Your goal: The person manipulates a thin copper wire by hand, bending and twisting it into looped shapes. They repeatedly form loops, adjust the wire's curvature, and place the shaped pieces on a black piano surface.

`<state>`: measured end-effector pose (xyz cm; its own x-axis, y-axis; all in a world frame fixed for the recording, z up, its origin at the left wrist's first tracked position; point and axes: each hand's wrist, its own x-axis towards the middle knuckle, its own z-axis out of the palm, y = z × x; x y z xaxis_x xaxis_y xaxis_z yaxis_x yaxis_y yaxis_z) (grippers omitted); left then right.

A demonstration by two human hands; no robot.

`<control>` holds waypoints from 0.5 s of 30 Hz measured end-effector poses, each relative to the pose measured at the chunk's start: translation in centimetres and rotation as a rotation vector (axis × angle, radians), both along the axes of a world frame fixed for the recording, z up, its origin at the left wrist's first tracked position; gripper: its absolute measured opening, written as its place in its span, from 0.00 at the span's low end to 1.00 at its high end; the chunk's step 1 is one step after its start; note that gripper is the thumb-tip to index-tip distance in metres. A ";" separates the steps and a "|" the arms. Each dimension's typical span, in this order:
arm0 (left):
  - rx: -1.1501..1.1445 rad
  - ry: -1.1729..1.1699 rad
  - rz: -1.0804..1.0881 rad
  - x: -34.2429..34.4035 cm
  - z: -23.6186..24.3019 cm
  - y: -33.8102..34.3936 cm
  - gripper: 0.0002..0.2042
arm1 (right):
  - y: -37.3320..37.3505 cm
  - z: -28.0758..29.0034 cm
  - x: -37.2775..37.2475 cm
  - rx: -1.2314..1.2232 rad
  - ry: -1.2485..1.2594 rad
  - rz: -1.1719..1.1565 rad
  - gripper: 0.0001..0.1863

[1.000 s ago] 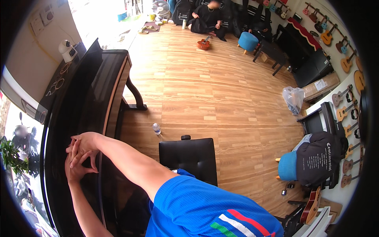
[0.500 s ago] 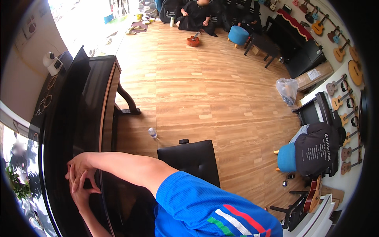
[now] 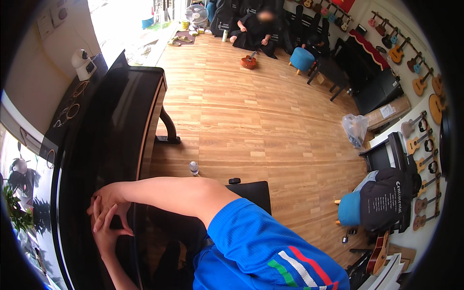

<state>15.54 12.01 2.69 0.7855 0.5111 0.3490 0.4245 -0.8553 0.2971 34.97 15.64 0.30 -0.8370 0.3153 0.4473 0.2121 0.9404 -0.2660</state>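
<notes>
My right hand and my left hand are joined, fingers interlaced, at the front of a glossy black upright piano. My right forearm crosses horizontally from my blue sleeve, and my left forearm rises from the lower edge. Whether the hands rest on the piano or are just above it, I cannot tell. A black padded bench is partly hidden behind my right arm.
A water bottle stands on the wooden floor. A person sits at the back near a small guitar and blue stool. Another blue stool with dark clothing is on the right, below hanging instruments.
My joined hands sit somewhat lower in the view than a second ago, still interlaced, and my right forearm lies more level. The surroundings have shifted slightly as my head moved.
</notes>
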 end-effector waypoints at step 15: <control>0.033 -0.028 -0.009 -0.1 0.0 0.0 0.42 | -0.9 1.3 0.3 0.061 -0.052 -0.059 0.59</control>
